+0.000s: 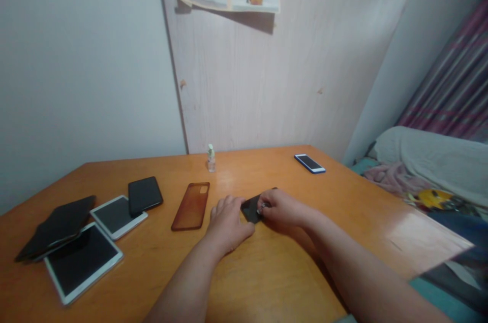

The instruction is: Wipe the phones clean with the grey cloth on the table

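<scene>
A dark phone [250, 208] lies flat on the wooden table between my two hands. My left hand [227, 224] rests at its left end, with the thumb by the near edge and the index finger by the far edge, steadying it. Over the phone's right part, my right hand [280, 207] is closed in a pinch. A small pale, crumpled bit shows at those fingertips, too small to name, and the hand covers much of the phone. To the left of my left hand lies a brown translucent phone case [191, 207].
At the left lie two white-framed tablets [84, 262] [117, 215], a black tablet-like slab [145, 195] and a dark folding cover [63, 224]. A small clear bottle [211, 159] stands near the back. A blue-edged phone [310, 163] lies at back right. Bedding [430, 160] is beyond the table's right edge.
</scene>
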A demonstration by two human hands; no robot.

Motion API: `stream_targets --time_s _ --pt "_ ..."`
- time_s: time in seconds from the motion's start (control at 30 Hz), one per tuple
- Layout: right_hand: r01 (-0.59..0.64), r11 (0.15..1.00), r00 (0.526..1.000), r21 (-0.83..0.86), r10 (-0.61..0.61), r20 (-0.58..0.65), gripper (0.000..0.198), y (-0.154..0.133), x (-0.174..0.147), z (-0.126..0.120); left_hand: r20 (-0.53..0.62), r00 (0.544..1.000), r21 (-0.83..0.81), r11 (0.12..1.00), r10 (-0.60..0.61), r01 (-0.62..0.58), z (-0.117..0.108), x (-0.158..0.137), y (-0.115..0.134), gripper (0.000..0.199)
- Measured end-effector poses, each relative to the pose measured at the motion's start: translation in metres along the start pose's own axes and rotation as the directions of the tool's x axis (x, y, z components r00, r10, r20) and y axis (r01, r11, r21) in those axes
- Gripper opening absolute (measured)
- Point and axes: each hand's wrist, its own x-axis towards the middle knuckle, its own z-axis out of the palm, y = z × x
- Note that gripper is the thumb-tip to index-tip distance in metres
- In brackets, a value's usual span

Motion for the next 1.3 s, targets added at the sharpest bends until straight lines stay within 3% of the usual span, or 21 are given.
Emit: stream_targets --time_s 0.07,0.17,0.23,0.37,0.53,0.67,0.73,0.83,0.9,1.07,1.2,1.3 --pt "0.009 1.000 0.999 0.026 -0.010 0.038 0.012 -0.002 0.000 0.001 -0.007 1.000 -0.002 1.000 0.002 -0.002 0.000 0.000 0.000 0.053" --pt "-0.109 0.991 0.989 -0.072 0.101 -0.106 0.008 -0.002 0.003 0.001 -0.007 1.000 0.002 1.000 -0.003 0.003 0.000 0.000 0.000 0.054" --pt "-0.124 0.988 0.984 -0.092 0.110 -0.141 0.007 -0.002 0.004 0.001 0.001 1.000 0.004 1.000 -0.003 0.003 0.000 0.000 0.000 0.053" --pt "0.004 1.000 1.000 0.024 -0.005 0.031 0.011 -0.002 0.006 0.003 0.002 1.000 0.000 1.000 0.001 -0.001 0.000 0.000 0.001 0.050" --pt "-0.169 0.978 0.972 -0.125 0.144 -0.185 0.008 -0.002 0.007 0.004 0.000 1.000 -0.001 1.000 0.000 0.000 -0.001 0.000 0.001 0.050" --pt "0.005 1.000 1.000 -0.016 -0.005 0.000 0.011 -0.003 0.006 0.006 -0.005 1.000 -0.009 1.000 -0.004 0.003 -0.001 -0.001 0.002 0.048" --pt "0.023 1.000 0.999 -0.004 -0.023 0.027 0.013 -0.003 0.006 0.006 0.000 1.000 -0.008 1.000 -0.003 0.003 -0.001 -0.001 0.002 0.048" --pt "-0.143 0.980 0.982 -0.135 0.123 -0.145 0.011 -0.003 0.008 0.003 0.009 1.000 0.000 1.000 -0.001 0.001 -0.003 -0.001 0.003 0.048" --pt "-0.181 0.970 0.970 -0.163 0.149 -0.191 0.010 -0.005 0.008 0.003 0.013 1.000 0.003 1.000 -0.004 0.004 -0.003 -0.002 0.004 0.049" --pt "0.015 0.999 1.000 -0.036 -0.015 0.008 0.011 -0.010 0.007 0.006 0.035 0.999 0.006 1.000 -0.016 0.016 -0.005 -0.002 0.005 0.049" --pt "-0.167 0.976 0.976 -0.136 0.144 -0.163 0.011 -0.008 0.011 0.004 0.033 0.999 0.016 1.000 -0.012 0.011 -0.005 -0.002 0.005 0.049" --pt "-0.139 0.981 0.981 -0.139 0.117 -0.152 0.012 -0.010 0.010 0.006 0.043 0.999 0.021 1.000 -0.021 0.020 -0.005 -0.002 0.005 0.049"
